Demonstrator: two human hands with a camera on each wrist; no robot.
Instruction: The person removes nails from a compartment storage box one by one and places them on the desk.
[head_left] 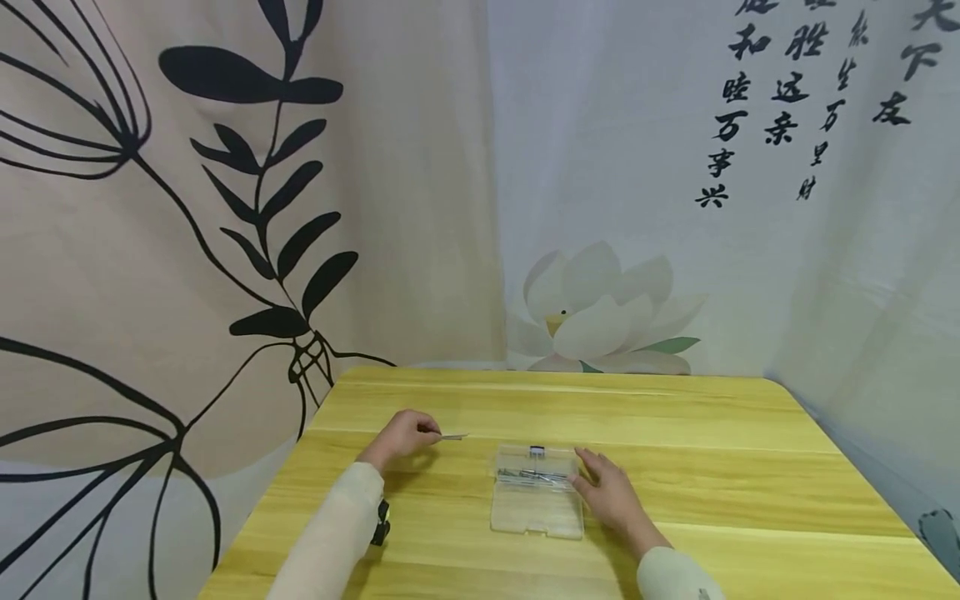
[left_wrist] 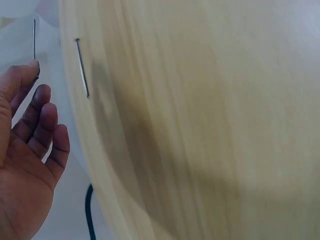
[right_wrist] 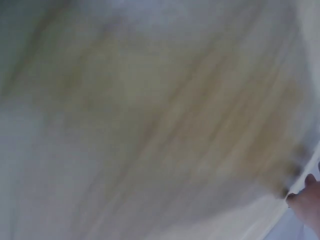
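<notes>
two hands (head_left: 401,437) (head_left: 611,492) low over table (head_left: 705,417)

Plastic box (head_left: 537,500) on table (head_left: 750,467), near front edge, midway across. Nails (head_left: 532,476) inside box, toward its back. Single nail (head_left: 453,436) left of box, apart.

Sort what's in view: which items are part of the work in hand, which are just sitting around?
In use:
- thin metal pin, pinched by the left hand
- clear plastic case with more pins inside, right hand resting against its right edge

Lying about:
- small black object by the left sleeve, too small to identify
- wooden table
- printed cloth backdrop
</notes>
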